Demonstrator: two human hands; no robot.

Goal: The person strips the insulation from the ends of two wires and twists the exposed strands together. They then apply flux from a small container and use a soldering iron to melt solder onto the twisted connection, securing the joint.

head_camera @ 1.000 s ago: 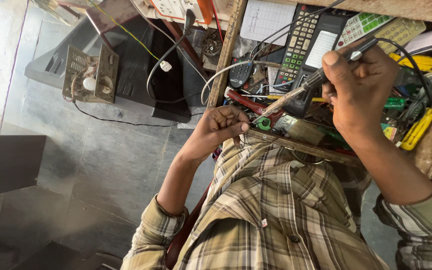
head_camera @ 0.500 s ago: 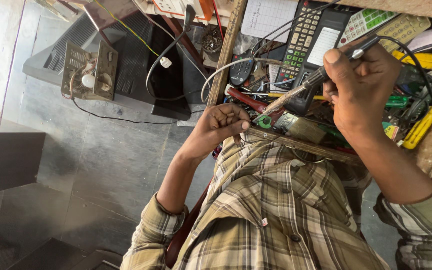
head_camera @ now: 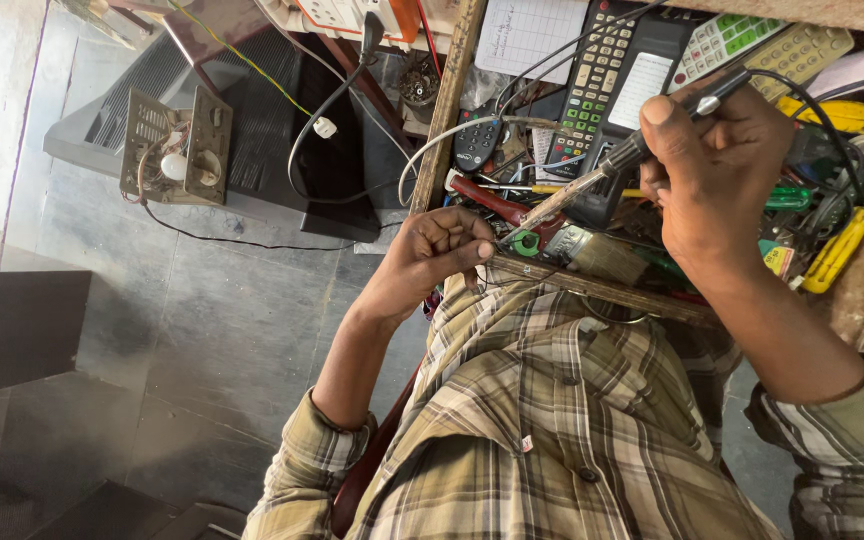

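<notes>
I am looking down over my plaid shirt at a cluttered wooden desk whose worn front edge runs just above my chest, with a wooden post rising along its left side. Left of the post the room opens onto a grey stone floor. On that floor sits a dark, ribbed appliance casing, with a small metal switch board resting on its near corner, and a thin black wire trails from the board across the stone. A dark slab juts in from the left edge.

My right hand is closed around the handle of a soldering iron, thumb on top. Its black cord loops away to the right, and the metal shaft slants down and left, so the tip sits by a small green round part at the desk's front edge. My left hand is curled into a tight pinch right beside that tip; what it grips is too small to make out.

The desk is crowded. A black handset with a keypad, two pale remotes and a sheet of lined paper lie at the back. A red-handled tool lies just behind my left hand, a small black remote beyond it. A yellow-handled tool and a green-handled one lie on the right, tangled among wires.
</notes>
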